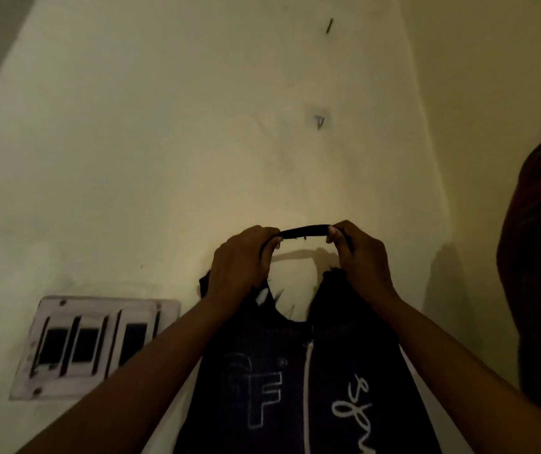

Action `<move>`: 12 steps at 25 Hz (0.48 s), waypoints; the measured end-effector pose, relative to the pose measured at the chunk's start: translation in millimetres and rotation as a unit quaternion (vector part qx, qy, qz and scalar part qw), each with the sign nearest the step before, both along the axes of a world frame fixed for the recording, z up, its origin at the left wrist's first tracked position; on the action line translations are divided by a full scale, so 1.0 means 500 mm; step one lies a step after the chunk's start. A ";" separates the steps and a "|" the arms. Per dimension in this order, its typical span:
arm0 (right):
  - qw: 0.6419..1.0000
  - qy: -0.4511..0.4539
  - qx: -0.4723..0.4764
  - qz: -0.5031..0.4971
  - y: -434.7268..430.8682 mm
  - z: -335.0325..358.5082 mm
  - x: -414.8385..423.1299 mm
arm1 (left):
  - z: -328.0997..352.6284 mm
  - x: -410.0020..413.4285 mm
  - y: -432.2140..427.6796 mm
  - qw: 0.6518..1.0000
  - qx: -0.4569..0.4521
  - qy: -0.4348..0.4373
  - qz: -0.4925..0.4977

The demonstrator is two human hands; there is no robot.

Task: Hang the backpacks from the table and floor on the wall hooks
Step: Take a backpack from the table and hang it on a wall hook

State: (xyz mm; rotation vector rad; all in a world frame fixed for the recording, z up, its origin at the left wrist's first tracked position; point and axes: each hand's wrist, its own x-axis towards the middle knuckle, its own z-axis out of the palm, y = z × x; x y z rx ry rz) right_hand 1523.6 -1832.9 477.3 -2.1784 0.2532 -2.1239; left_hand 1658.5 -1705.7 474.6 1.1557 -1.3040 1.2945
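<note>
Against the wall (164, 158), the backpack (295, 388) hangs upright.

Dim yellow light is washing everything.
The cream plaster wall (164, 158) is catching a soft shadow below the thin black fabric strap (305, 231); edges are bowing, dark detail is smearing.

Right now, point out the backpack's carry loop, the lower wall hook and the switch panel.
carry loop (305, 231): head view, middle of the strap.
wall hook (319, 122): head view, its dark prong.
switch panel (85, 345): head view, its middle switch.
</note>
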 end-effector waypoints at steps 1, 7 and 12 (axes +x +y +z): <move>0.999 -0.028 -0.032 -0.013 -0.008 0.035 0.002 | 0.043 -0.001 -0.004 0.999 -0.018 -0.027 0.020; 0.987 -0.112 -0.090 -0.078 -0.058 0.204 0.000 | 0.227 -0.020 -0.038 0.969 -0.081 -0.180 0.150; 0.980 -0.142 -0.096 -0.106 -0.112 0.301 0.010 | 0.326 -0.030 -0.080 0.944 -0.099 -0.217 0.229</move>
